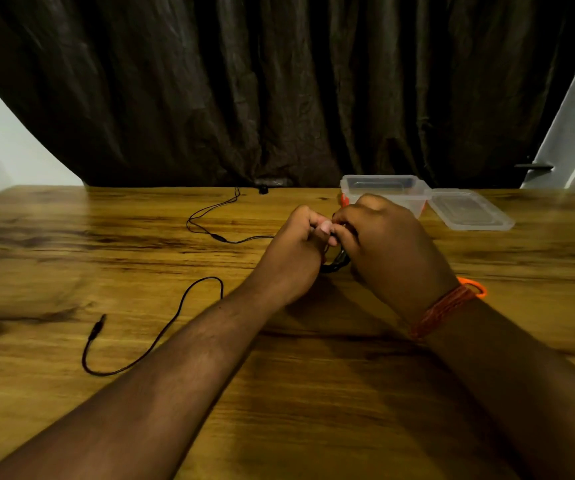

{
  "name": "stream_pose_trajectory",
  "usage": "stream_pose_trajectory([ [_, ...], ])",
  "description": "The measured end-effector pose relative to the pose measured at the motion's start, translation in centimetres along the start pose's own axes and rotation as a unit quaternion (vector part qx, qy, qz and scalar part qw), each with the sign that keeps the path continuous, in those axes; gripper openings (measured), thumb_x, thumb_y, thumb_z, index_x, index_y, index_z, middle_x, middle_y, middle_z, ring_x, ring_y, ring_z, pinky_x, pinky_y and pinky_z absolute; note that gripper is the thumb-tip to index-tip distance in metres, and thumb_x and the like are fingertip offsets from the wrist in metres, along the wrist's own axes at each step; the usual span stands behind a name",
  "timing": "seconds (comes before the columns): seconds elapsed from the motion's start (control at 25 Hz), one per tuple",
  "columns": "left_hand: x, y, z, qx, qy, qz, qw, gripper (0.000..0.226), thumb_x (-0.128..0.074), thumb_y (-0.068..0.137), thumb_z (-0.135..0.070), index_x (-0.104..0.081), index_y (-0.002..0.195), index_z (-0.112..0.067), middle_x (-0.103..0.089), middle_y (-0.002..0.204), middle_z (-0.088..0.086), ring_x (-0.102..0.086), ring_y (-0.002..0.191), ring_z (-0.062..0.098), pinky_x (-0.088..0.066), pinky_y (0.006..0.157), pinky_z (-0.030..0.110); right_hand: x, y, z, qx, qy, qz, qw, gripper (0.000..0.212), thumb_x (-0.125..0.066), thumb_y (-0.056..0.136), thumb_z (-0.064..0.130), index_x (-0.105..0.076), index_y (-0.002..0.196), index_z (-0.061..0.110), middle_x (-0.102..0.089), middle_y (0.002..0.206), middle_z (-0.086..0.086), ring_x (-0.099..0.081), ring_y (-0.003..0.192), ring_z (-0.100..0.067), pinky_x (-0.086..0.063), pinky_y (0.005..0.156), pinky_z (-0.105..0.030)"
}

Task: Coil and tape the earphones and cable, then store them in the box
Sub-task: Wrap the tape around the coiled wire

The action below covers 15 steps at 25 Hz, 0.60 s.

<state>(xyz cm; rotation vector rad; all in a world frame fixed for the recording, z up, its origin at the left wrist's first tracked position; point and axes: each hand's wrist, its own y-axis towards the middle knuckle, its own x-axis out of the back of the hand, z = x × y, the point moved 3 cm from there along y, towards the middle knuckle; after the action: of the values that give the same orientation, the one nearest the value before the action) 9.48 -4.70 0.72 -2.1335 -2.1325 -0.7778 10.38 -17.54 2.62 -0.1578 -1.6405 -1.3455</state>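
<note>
My left hand [291,258] and my right hand [388,251] meet at the table's middle, both closed around a small black coil of cable [336,265] that peeks out below the fingers. Most of that coil is hidden by the hands. Black earphones [210,233] lie uncoiled on the wood, their thin wire running from the hands back to an earbud [263,190] near the far edge. A loose black wire end with a jack plug [97,329] curls at the left front. The clear plastic box [383,187] stands open just behind my right hand.
The box's clear lid [469,211] lies to the right of the box. Something orange [345,200] shows at the box's left side, partly hidden. A dark curtain hangs behind the wooden table [71,254]. An orange thread band circles my right wrist [445,306].
</note>
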Motion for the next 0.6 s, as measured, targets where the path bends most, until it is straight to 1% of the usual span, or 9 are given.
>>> stream_pose_trajectory([
  [0.08, 0.0, 0.1, 0.2, 0.006, -0.017, -0.004, 1.000, 0.020, -0.041, 0.105, -0.025, -0.056, 0.095, -0.016, -0.066, 0.100, 0.015, -0.052, 0.079, 0.017, -0.043, 0.072, 0.039, -0.2, -0.1, 0.1, 0.009, -0.006, 0.012, 1.000, 0.016, -0.059, 0.092, 0.022, -0.069, 0.097, 0.011, -0.060, 0.094, -0.009, -0.060, 0.079, -0.026, -0.045, 0.065, -0.032],
  [0.16, -0.1, 0.1, 0.3, 0.015, -0.030, -0.007, 0.999, 0.018, -0.041, 0.104, -0.023, -0.056, 0.099, -0.014, -0.066, 0.101, 0.012, -0.054, 0.082, 0.015, -0.045, 0.075, 0.037, -0.1, 0.0, 0.2, 0.017, -0.019, 0.023, 0.999, 0.011, -0.062, 0.090, 0.018, -0.068, 0.096, 0.012, -0.060, 0.093, -0.009, -0.060, 0.078, -0.027, -0.047, 0.064, -0.035],
  [0.2, -0.2, 0.1, 0.3, 0.019, -0.035, -0.006, 0.999, 0.018, -0.041, 0.104, -0.022, -0.055, 0.100, -0.012, -0.066, 0.099, 0.010, -0.054, 0.083, 0.013, -0.046, 0.075, 0.032, -0.1, 0.0, 0.3, 0.022, -0.028, 0.027, 0.999, 0.008, -0.063, 0.088, 0.015, -0.068, 0.095, 0.012, -0.059, 0.092, -0.009, -0.059, 0.077, -0.027, -0.047, 0.063, -0.034],
  [0.28, -0.2, 0.0, 0.1, 0.020, -0.051, -0.009, 0.998, 0.016, -0.042, 0.104, -0.018, -0.054, 0.104, -0.008, -0.063, 0.093, 0.004, -0.053, 0.080, 0.009, -0.044, 0.067, 0.019, -0.1, 0.0, 0.4, 0.034, -0.047, 0.033, 0.998, 0.005, -0.063, 0.087, 0.013, -0.067, 0.091, 0.013, -0.058, 0.090, -0.007, -0.058, 0.077, -0.025, -0.044, 0.063, -0.033],
  [0.32, -0.2, -0.1, 0.0, 0.023, -0.060, -0.013, 0.998, 0.014, -0.042, 0.104, -0.017, -0.053, 0.104, -0.007, -0.062, 0.090, 0.001, -0.052, 0.077, 0.008, -0.043, 0.063, 0.016, 0.0, 0.0, 0.5, 0.040, -0.051, 0.033, 0.997, 0.004, -0.063, 0.087, 0.013, -0.066, 0.090, 0.013, -0.058, 0.089, -0.007, -0.058, 0.077, -0.025, -0.043, 0.062, -0.032],
  [0.4, -0.1, 0.0, 0.0, 0.035, -0.084, -0.018, 0.996, 0.010, -0.042, 0.104, -0.015, -0.051, 0.103, -0.009, -0.060, 0.086, 0.000, -0.052, 0.076, 0.009, -0.044, 0.067, 0.020, 0.1, 0.0, 0.6, 0.050, -0.052, 0.034, 0.997, 0.004, -0.063, 0.086, 0.012, -0.067, 0.088, 0.013, -0.058, 0.087, -0.006, -0.059, 0.077, -0.026, -0.043, 0.062, -0.032],
  [0.48, -0.1, 0.1, 0.2, 0.045, -0.116, -0.015, 0.992, 0.008, -0.043, 0.102, -0.016, -0.049, 0.099, -0.012, -0.058, 0.085, 0.006, -0.051, 0.078, 0.016, -0.045, 0.074, 0.032, 0.2, 0.0, 0.7, 0.055, -0.057, 0.034, 0.996, 0.004, -0.066, 0.084, 0.010, -0.067, 0.087, 0.013, -0.059, 0.086, -0.006, -0.059, 0.076, -0.025, -0.038, 0.061, -0.028],
  [0.52, -0.1, 0.2, 0.3, 0.048, -0.139, -0.015, 0.989, 0.008, -0.044, 0.102, -0.018, -0.049, 0.097, -0.014, -0.056, 0.084, 0.007, -0.049, 0.079, 0.019, -0.043, 0.075, 0.037, 0.3, -0.1, 0.9, 0.058, -0.060, 0.032, 0.996, 0.005, -0.069, 0.083, 0.010, -0.068, 0.087, 0.013, -0.059, 0.085, -0.006, -0.060, 0.075, -0.025, -0.034, 0.061, -0.026],
  [0.6, -0.1, 0.3, 0.6, 0.063, -0.181, -0.019, 0.981, 0.014, -0.045, 0.102, -0.026, -0.049, 0.093, -0.017, -0.056, 0.078, 0.003, -0.047, 0.075, 0.018, -0.041, 0.073, 0.037, 0.3, -0.1, 1.1, 0.065, -0.065, 0.023, 0.995, 0.011, -0.074, 0.078, 0.010, -0.068, 0.087, 0.013, -0.059, 0.082, -0.005, -0.059, 0.072, -0.023, -0.031, 0.060, -0.025],
])
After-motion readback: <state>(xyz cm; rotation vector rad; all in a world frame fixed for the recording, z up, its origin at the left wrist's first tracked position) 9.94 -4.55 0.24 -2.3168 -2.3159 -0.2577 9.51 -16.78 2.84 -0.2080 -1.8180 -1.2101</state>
